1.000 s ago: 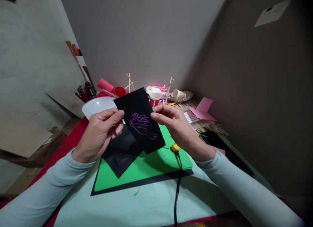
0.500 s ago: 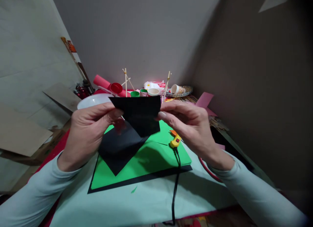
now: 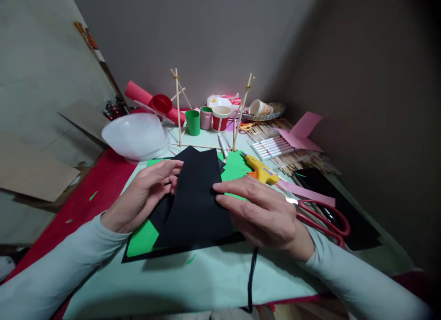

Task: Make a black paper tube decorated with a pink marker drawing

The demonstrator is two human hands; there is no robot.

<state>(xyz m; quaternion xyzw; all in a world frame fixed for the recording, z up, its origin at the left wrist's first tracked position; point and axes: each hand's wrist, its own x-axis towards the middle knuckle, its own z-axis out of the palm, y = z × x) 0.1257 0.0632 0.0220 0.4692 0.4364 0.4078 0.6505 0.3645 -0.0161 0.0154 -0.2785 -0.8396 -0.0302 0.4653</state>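
Observation:
A sheet of black paper [image 3: 200,200] is held raised and tilted in front of me, its lower edge standing above the pale table cover. My left hand [image 3: 143,191] has its fingers at the paper's left edge, some of them partly behind it. On the opposite edge, my right hand [image 3: 265,212] grips with the fingertips; its thumb is hidden. Underneath lie more black pieces and green sheets [image 3: 141,242] with a dark border. Just beyond my right hand rests a yellow glue gun [image 3: 263,169], its black cord [image 3: 252,278] running toward me.
Red-handled scissors [image 3: 324,216] lie at the right, near a pack of markers [image 3: 274,147]. Thin sticks form a frame [image 3: 178,109] at the back, around a green cup [image 3: 193,122]. A translucent bowl [image 3: 136,134] stands at left. Pink paper [image 3: 305,129] is at right.
Both hands have lowered the black paper, which now shows more of its face. My view has tilted down, bringing the glue gun, scissors and markers into fuller sight.

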